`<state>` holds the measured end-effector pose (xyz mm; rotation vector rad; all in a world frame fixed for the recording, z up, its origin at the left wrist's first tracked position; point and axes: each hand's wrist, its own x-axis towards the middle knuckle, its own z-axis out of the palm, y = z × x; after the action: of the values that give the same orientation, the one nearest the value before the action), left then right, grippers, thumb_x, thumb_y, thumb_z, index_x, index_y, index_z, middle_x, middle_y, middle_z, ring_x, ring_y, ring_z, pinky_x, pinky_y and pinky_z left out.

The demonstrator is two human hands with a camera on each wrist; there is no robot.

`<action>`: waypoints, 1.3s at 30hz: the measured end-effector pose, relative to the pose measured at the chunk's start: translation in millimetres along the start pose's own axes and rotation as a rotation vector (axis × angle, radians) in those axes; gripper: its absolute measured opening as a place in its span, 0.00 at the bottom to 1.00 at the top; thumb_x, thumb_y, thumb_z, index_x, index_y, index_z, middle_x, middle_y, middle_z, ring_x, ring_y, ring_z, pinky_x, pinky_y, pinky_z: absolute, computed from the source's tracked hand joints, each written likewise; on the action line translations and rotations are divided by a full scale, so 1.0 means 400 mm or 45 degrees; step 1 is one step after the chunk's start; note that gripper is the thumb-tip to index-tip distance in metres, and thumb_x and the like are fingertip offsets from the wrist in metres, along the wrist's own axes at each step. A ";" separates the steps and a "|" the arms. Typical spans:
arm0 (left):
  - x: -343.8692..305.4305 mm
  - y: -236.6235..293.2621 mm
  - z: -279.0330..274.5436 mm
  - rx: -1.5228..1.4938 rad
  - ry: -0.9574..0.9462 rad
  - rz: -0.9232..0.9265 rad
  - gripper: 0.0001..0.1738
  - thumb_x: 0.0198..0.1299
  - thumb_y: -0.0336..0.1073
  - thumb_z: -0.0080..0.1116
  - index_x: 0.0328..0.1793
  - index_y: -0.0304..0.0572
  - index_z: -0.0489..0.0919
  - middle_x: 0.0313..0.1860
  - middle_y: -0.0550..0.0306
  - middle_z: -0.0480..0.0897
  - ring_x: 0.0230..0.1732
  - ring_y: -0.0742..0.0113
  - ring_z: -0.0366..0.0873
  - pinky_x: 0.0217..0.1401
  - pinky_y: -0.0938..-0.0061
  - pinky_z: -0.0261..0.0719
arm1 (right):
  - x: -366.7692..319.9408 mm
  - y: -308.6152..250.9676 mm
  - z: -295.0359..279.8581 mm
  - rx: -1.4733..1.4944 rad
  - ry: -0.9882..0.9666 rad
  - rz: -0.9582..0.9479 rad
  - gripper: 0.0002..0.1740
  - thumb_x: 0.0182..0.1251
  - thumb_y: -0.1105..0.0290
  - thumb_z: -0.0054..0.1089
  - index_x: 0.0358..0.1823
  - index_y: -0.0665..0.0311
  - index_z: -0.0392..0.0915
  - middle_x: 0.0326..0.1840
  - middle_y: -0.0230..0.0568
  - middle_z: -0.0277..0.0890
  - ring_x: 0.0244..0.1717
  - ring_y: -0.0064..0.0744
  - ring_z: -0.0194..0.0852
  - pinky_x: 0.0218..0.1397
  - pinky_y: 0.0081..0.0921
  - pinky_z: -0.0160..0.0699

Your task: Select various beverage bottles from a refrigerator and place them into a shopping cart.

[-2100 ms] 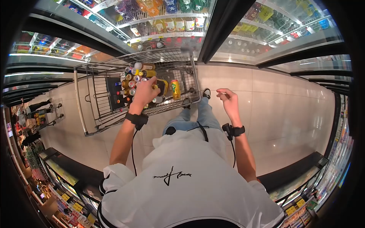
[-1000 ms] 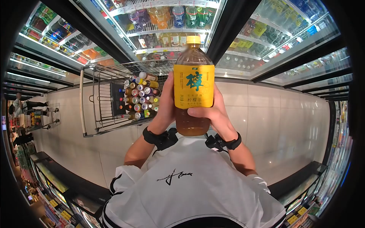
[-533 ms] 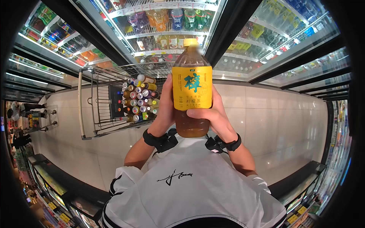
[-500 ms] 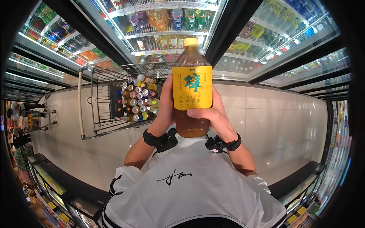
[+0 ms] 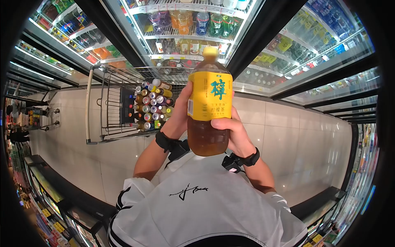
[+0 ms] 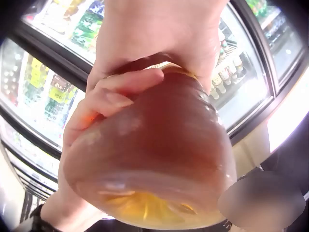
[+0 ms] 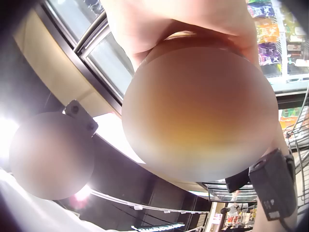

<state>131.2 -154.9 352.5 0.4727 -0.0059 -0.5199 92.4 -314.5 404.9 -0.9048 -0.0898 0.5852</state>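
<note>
In the head view a large bottle of lemon tea [image 5: 210,103] stands nearly upright in front of the chest. It has a yellow cap, a yellow label with green lettering, and brown tea inside. My left hand [image 5: 180,112] grips its left side, fingers mostly hidden behind it. From the right, my right hand [image 5: 238,133] holds the lower part, thumb across the front below the label. The left wrist view looks up at the bottle's base [image 6: 154,164], with the left palm [image 6: 159,34] against it. In the right wrist view the bottle [image 7: 198,116] is blurred, below the right palm [image 7: 183,17].
A metal shopping cart [image 5: 89,105] stands to the left, with several cans and small bottles [image 5: 153,103] packed together in it. Glass-door drink coolers with shelves of bottles [image 5: 183,22] line the far side. Pale floor tiles [image 5: 288,127] stretch right. Another cart [image 5: 41,115] is far left.
At first my left hand was down in the cart and my right hand held nothing. Then both hands held the bottle up; since then it has turned slightly, showing a barcode, and shifted slightly lower.
</note>
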 end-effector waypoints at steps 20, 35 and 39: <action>-0.031 0.068 0.137 1.086 0.329 0.577 0.26 0.72 0.41 0.55 0.69 0.35 0.65 0.51 0.50 0.79 0.52 0.71 0.77 0.53 0.76 0.76 | 0.003 0.037 -0.039 -0.041 0.098 -0.089 0.38 0.52 0.68 0.71 0.65 0.69 0.66 0.57 0.46 0.78 0.57 0.36 0.79 0.64 0.33 0.76; -0.027 0.059 0.105 1.014 0.299 0.574 0.31 0.70 0.43 0.54 0.74 0.35 0.63 0.55 0.49 0.79 0.56 0.69 0.76 0.63 0.74 0.70 | -0.012 0.016 -0.021 -0.194 0.151 -0.140 0.39 0.50 0.69 0.71 0.66 0.67 0.66 0.58 0.42 0.77 0.59 0.33 0.76 0.66 0.30 0.71; -0.022 0.059 0.106 1.000 0.297 0.590 0.31 0.70 0.43 0.54 0.74 0.34 0.64 0.57 0.47 0.79 0.57 0.68 0.76 0.64 0.73 0.70 | -0.008 0.021 -0.026 -0.209 0.158 -0.156 0.39 0.50 0.69 0.72 0.65 0.67 0.67 0.58 0.42 0.77 0.59 0.32 0.76 0.66 0.30 0.71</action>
<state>129.6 -150.8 401.6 1.2618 -0.0966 0.0210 89.3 -319.8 392.6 -1.0849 -0.0812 0.4109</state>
